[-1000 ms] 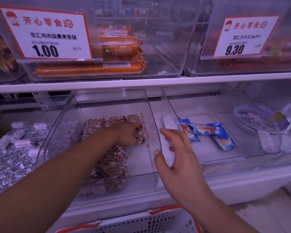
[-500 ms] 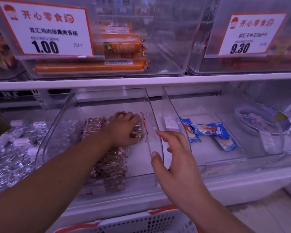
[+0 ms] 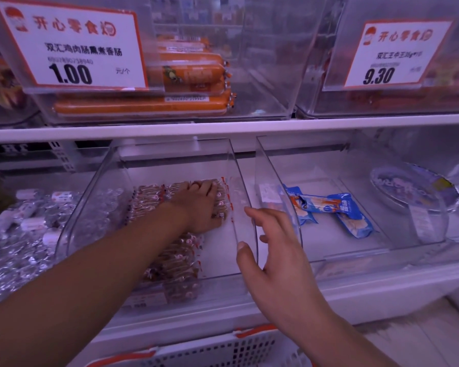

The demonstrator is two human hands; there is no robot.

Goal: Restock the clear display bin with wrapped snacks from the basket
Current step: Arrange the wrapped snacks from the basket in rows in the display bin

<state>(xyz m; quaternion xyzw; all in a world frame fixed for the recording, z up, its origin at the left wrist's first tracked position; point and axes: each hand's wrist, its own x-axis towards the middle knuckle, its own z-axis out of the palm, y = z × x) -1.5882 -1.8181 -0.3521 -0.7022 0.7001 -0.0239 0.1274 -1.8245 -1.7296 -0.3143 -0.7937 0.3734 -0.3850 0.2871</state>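
Note:
The clear display bin (image 3: pixel 90 207) sits on the lower shelf, and brown wrapped snacks (image 3: pixel 174 260) lie in rows along its left side. My left hand (image 3: pixel 202 205) reaches deep into the bin and rests flat on the rear snacks with its fingers stretched out. My right hand (image 3: pixel 278 250) hovers at the bin's right wall with fingers spread and relaxed, holding nothing. Its thumb is at the wall's front edge. The white basket (image 3: pixel 210 348) with orange trim shows at the bottom edge, and its contents are out of view.
A neighbouring clear bin on the right holds blue snack packets (image 3: pixel 329 207) and a round lidded tub (image 3: pixel 414 189). Silver foil-wrapped items (image 3: pixel 16 242) fill the left bin. Orange sausages (image 3: pixel 143 105) lie in the upper shelf bin behind a price card (image 3: pixel 69 46).
My left hand has slid farther back in the bin and flattened onto the snacks. My right hand has hardly moved.

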